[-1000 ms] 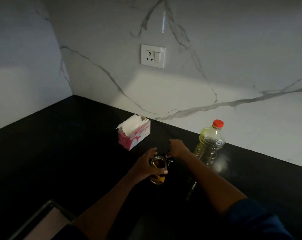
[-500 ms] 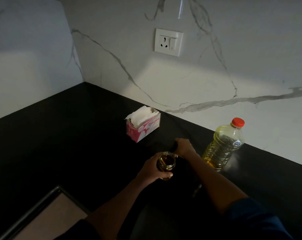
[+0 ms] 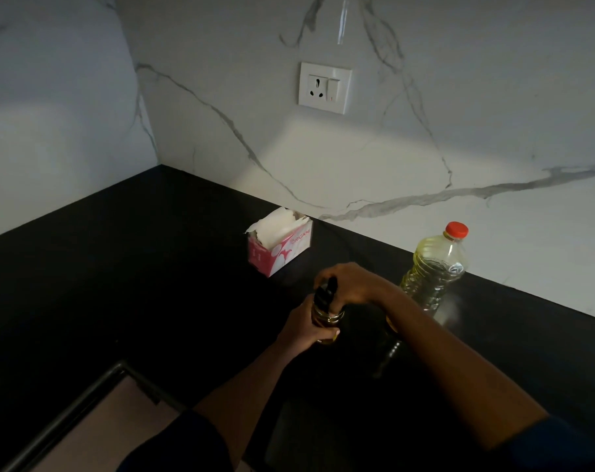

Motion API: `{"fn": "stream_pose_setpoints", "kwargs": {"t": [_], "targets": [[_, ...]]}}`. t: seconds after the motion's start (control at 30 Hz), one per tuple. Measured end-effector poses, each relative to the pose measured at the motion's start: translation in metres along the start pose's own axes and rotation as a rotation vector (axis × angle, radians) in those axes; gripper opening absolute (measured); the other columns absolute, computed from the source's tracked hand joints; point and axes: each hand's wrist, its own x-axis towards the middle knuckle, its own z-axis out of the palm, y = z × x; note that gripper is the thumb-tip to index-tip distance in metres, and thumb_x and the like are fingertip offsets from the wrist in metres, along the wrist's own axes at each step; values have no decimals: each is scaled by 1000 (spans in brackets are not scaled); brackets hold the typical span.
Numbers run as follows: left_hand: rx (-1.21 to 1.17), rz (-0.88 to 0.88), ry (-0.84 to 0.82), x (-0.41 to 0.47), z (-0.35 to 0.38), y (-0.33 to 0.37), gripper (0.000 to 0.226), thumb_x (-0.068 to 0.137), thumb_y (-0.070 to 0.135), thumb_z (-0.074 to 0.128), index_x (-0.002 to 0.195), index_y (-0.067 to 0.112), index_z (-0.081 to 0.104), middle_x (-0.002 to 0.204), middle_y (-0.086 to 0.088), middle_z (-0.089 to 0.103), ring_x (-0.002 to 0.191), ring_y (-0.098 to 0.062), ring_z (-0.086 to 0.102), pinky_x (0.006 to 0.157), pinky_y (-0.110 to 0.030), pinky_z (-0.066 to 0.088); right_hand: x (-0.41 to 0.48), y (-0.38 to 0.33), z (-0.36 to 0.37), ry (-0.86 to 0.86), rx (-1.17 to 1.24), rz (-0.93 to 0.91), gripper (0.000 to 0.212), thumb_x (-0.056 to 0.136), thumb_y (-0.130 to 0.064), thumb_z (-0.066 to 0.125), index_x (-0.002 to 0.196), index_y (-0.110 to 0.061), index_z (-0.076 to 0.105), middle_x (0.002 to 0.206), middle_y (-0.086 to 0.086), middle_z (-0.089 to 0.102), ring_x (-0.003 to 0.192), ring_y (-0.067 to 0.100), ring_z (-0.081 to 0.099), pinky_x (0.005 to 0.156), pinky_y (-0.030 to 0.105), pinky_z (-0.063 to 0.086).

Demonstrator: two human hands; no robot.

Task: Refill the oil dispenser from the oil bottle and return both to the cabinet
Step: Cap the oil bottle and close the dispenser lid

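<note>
Your left hand (image 3: 302,327) wraps the glass body of the oil dispenser (image 3: 326,323), which stands on the black bench (image 3: 136,284) well in from its back edge. Your right hand (image 3: 352,284) closes over the dispenser's black top (image 3: 325,292), right at the neck. The oil bottle (image 3: 434,270), red cap (image 3: 456,229) on, stands upright near the back edge of the bench by the marble wall (image 3: 459,114), just beyond your right forearm. A pink tissue box (image 3: 280,248) sits at the back edge, left of both hands. A socket plate (image 3: 325,87) is on the wall above it.
</note>
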Motion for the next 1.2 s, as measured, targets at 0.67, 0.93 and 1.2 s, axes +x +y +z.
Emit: {"fn": "stream_pose_setpoints", "kwargs": {"t": [0.67,0.93,1.2], "targets": [[68,-33,32,-1,2,5,74,68,14,79,133,13,44,123,-4,59,114,-18,56,91,-20,41,-3,-12,9,-117,-256,-101,59,74,-8,72,128,-21,53,127,6,55,118,23,51,89,25,42],[29,-31,25,-3,2,7,74,68,10,79,133,15,43,120,-1,58,112,-14,55,90,-19,40,-1,-16,-4,-185,-372,-167,61,70,-11,73,127,-24,56,119,3,62,110,19,55,83,24,46],[54,-42,-1,-2,-1,9,72,68,9,78,132,15,45,121,-3,59,113,-16,56,90,-19,40,3,-19,-8,-268,-413,-175,58,69,-11,73,124,-23,59,115,3,65,105,19,57,83,26,47]]}}
